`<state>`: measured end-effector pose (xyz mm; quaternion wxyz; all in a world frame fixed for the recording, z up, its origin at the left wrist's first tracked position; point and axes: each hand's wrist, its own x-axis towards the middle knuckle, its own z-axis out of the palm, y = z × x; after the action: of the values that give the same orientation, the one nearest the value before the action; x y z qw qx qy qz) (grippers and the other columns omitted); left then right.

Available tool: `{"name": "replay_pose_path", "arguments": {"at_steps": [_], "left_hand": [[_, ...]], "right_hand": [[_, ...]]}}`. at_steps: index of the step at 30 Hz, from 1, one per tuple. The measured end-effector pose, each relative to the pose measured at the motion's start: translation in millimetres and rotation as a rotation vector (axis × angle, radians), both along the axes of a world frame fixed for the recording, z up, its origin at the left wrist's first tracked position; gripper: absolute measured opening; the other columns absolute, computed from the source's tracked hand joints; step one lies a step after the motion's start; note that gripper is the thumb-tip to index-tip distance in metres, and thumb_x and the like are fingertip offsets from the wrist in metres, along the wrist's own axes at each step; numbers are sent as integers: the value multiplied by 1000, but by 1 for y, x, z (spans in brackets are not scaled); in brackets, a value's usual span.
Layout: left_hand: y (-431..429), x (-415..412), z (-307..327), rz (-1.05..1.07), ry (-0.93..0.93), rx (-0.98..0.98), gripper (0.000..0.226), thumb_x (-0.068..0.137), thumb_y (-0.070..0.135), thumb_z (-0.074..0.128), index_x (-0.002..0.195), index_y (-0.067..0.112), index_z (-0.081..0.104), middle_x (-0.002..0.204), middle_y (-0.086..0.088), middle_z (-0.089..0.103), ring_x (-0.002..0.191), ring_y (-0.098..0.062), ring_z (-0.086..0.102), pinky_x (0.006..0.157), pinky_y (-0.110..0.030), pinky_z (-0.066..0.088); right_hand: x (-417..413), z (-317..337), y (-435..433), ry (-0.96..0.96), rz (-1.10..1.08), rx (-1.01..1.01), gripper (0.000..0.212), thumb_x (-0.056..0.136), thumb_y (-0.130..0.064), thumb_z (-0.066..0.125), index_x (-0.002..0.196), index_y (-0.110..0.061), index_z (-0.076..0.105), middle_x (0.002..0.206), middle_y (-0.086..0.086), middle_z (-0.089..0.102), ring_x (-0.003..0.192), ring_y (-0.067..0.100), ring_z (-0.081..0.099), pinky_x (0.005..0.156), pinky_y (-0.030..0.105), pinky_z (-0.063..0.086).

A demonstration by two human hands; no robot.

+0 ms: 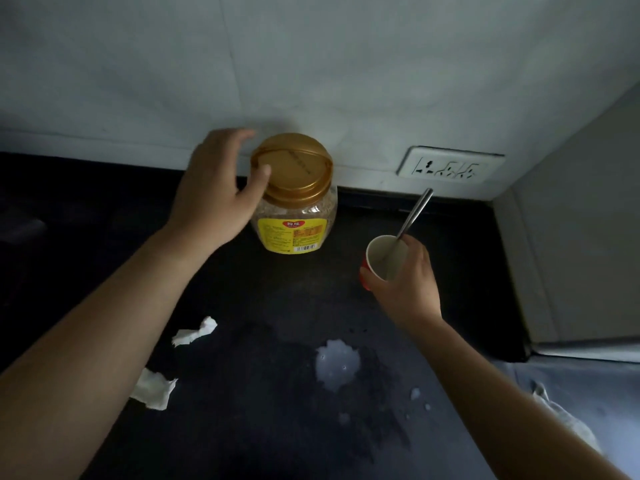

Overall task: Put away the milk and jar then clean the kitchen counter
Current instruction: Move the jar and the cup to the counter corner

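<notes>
A clear plastic jar (pixel 298 216) with a gold lid and yellow label stands on the black counter (pixel 104 209) close to the wall. My left hand (pixel 214 188) is at its left side, thumb on the lid's edge, fingers spread and reaching behind the lid. To the right, my right hand (pixel 405 278) grips a red paper cup (pixel 382 256) with a white inside, and a metal spoon (pixel 414 216) leans in it. A white milk puddle (pixel 337 363) lies on the counter in front, with small drops beside it.
Two crumpled white tissues (pixel 194 332) (pixel 154 391) lie at the front left. A wall socket (pixel 450 166) sits low on the back wall. A grey side wall (pixel 581 237) closes the right end. White cloth or paper (pixel 561 414) lies at the lower right.
</notes>
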<state>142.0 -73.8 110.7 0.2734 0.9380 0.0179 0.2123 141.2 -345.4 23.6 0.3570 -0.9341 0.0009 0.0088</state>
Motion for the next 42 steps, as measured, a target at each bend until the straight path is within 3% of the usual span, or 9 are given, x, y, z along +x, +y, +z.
{"name": "replay_pose_path", "arguments": {"at_steps": [7,10,14,19,22,30,36,38,42], "left_hand": [[-24,33,3,-153,34,193,38,92,36,50,119,10,54,107,-11,62,96,-29,57,73,-34,40],[-24,34,6,-172,26,141,35,92,43,48,105,14,60,86,0,61,76,-19,53,65,-29,35],[-29,21,11,-198,34,58,28,90,45,51,87,19,63,63,14,49,65,-15,53,58,-25,32],[-32,-1,20,-155,25,79,31,89,43,55,83,14,65,73,-6,66,74,-29,63,61,-32,43],[-38,-22,32,-163,-26,151,32,87,45,55,72,17,60,58,5,53,61,-23,56,53,-29,35],[-79,-138,67,-146,-38,178,41,86,49,52,66,14,57,55,-3,57,54,-23,56,54,-36,46],[-133,-265,69,-35,-81,74,38,87,47,51,68,15,60,56,3,58,54,-7,57,52,-21,44],[-153,-305,65,28,-105,32,37,87,44,53,66,15,58,54,6,56,51,-6,55,50,-11,38],[-214,-396,46,169,-68,-47,30,87,37,60,67,15,58,54,9,55,50,-3,55,51,-11,38]], "right_hand": [[-20,13,-3,-56,15,-29,73,64,-42,78,121,-31,33,118,-4,48,93,5,43,66,25,37],[-23,21,-6,-76,22,-40,75,64,-42,78,123,-32,32,118,-5,48,93,5,42,65,23,35],[-31,36,-6,-99,28,-33,77,64,-43,78,126,-29,35,120,-6,47,97,5,43,69,21,34],[-52,59,-11,-152,96,-24,78,65,-44,77,128,-24,36,124,-4,47,99,4,40,75,25,36],[-68,75,-21,-195,115,-6,77,64,-45,78,127,-26,38,120,-8,46,96,2,39,69,16,32],[-164,78,-72,-188,142,48,66,62,-41,73,117,-27,40,100,-16,38,81,-8,33,63,5,27],[-252,71,-125,-102,295,122,65,67,-39,72,122,-19,45,100,-16,40,83,-10,36,66,0,33],[-272,71,-142,-89,307,143,61,65,-44,70,118,-25,45,100,-18,42,86,-14,41,68,-3,32],[-329,65,-188,-65,371,163,54,60,-55,64,104,-40,37,96,-28,40,91,-27,37,69,-6,28]]}}
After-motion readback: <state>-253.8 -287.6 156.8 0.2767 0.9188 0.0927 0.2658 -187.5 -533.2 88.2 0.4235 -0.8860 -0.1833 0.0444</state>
